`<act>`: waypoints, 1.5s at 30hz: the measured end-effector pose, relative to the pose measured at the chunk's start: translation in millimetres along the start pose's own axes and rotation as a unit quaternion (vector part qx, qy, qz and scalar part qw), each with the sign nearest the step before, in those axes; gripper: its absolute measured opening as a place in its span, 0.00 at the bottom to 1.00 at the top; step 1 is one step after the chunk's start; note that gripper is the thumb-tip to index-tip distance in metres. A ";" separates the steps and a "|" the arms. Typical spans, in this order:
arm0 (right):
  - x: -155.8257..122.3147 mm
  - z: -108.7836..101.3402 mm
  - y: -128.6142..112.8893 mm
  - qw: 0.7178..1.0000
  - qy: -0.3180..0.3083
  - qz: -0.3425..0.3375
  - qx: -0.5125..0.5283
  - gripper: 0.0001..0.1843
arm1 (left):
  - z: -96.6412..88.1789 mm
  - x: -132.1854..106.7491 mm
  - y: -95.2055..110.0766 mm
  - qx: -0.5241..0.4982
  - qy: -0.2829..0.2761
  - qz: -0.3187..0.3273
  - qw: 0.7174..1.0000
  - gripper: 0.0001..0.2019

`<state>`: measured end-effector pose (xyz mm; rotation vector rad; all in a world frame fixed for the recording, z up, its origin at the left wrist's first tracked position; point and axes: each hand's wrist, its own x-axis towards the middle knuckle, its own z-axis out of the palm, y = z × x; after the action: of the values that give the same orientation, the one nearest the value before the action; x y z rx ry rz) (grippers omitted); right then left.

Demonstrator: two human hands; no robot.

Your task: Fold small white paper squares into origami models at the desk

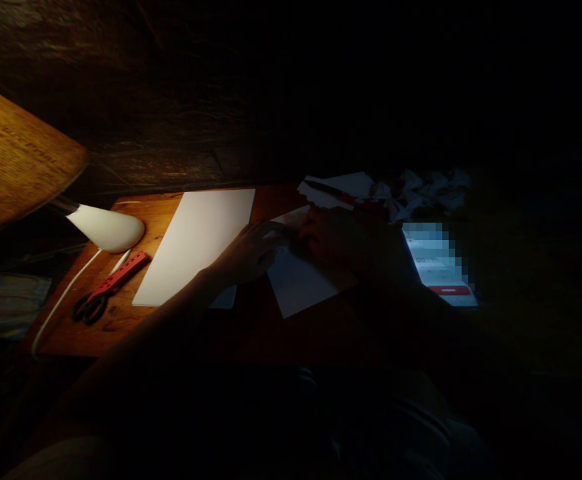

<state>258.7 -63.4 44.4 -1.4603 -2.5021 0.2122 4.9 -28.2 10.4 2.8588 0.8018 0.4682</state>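
Note:
The scene is very dark, lit only by a small lamp. My left hand (251, 252) rests on the upper left corner of a white sheet of paper (301, 283) on the wooden table (121, 327), fingers bent and pressed onto it. My right hand (333, 241) lies in shadow on the same sheet's upper edge, close to the left hand. Its fingers are too dark to read. A larger white sheet (195, 243) lies flat just to the left of my left hand.
A white lamp head (108, 228) with a cord shines at the left. Scissors with red blade cover (108, 287) lie beside it. A lit phone screen (438, 263) sits at the right. Paper scraps and crumpled paper (421, 190) lie at the back. A round woven object (11, 160) is at far left.

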 end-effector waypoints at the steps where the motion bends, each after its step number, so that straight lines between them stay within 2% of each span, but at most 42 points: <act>1: -0.3 -1.1 -1.0 1.000 -0.002 0.003 -0.004 0.16 | -1.4 0.2 0.8 0.002 0.000 0.000 1.000 0.24; 5: -2.5 -4.3 -3.1 1.000 -0.006 0.022 -0.012 0.16 | -3.9 -0.2 1.4 0.014 -0.002 -0.004 1.000 0.24; 10: -2.0 -1.1 0.2 1.000 -0.005 0.001 -0.010 0.17 | -4.8 -0.5 0.8 0.019 -0.012 -0.010 1.000 0.23; 15: -1.2 -4.0 -1.0 1.000 -0.014 0.013 -0.018 0.17 | -4.4 -0.7 1.4 0.027 -0.033 -0.024 0.999 0.22; 21: -4.1 -14.2 -5.5 0.999 -0.035 0.024 -0.013 0.18 | -4.4 -0.8 -0.2 0.028 -0.015 -0.018 0.999 0.22; 31: -4.8 -3.4 10.4 0.999 -0.019 -0.025 -0.011 0.17 | -5.2 0.1 -0.5 0.025 -0.019 -0.014 0.999 0.21; 39: 4.0 1.6 -10.8 0.999 0.003 0.002 -0.043 0.18 | -5.5 0.4 -0.7 0.039 -0.031 -0.029 0.998 0.18; 45: 2.2 2.3 1.3 0.999 0.004 0.018 -0.031 0.18 | -8.1 1.0 -0.4 0.042 -0.019 -0.016 0.999 0.21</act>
<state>258.1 -60.9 42.1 -1.5272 -2.4980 0.1362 2.8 -27.0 18.2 2.9156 0.8801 0.3829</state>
